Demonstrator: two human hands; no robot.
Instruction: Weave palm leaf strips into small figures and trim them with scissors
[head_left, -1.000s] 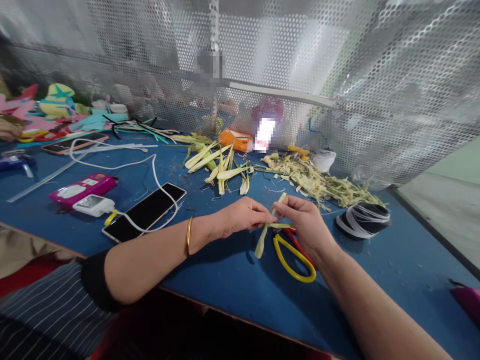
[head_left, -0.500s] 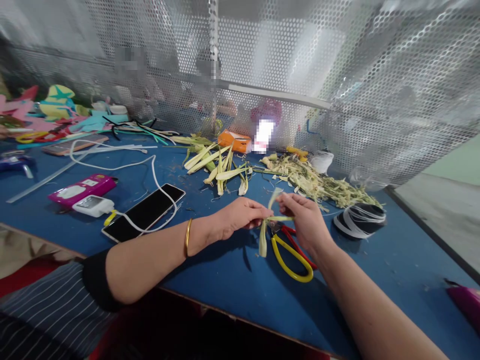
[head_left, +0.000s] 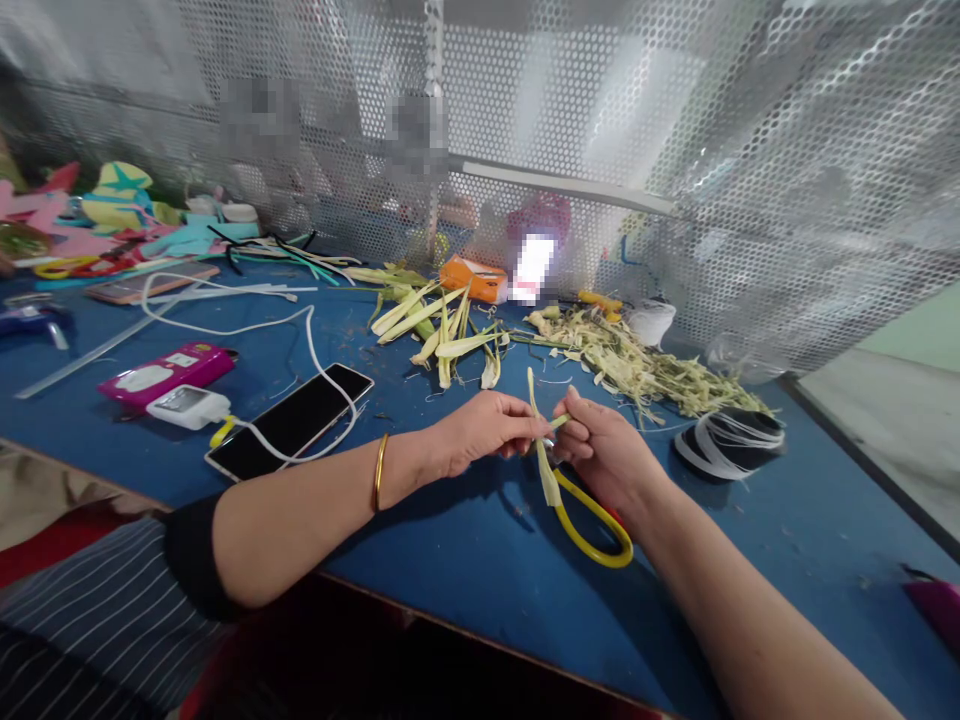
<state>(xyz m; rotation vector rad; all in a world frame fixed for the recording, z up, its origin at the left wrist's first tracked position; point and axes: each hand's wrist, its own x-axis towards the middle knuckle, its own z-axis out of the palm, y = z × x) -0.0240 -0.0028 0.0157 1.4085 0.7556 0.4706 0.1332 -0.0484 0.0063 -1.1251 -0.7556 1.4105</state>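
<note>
My left hand [head_left: 484, 433] and my right hand [head_left: 604, 450] meet above the blue table [head_left: 450, 560], both pinching one pale green leaf strip [head_left: 545, 467]. The strip stands nearly upright between the fingertips, one end pointing up and the other hanging down. A gold bangle [head_left: 379, 472] sits on my left wrist. Yellow-handled scissors [head_left: 596, 518] lie on the table just under my right hand, their blades hidden by it.
A black phone [head_left: 292, 420] on a white cable, a white charger [head_left: 187, 406] and a pink device [head_left: 161, 365] lie at left. Cut leaf strips [head_left: 442, 335] and a heap of shreds [head_left: 645, 370] lie behind my hands. A spool [head_left: 727, 442] sits at right. Perforated metal screens [head_left: 675, 150] enclose the back.
The leaf strip has turned from a crossed, bent shape to nearly upright, and my two hands have drawn closer together over the scissors.
</note>
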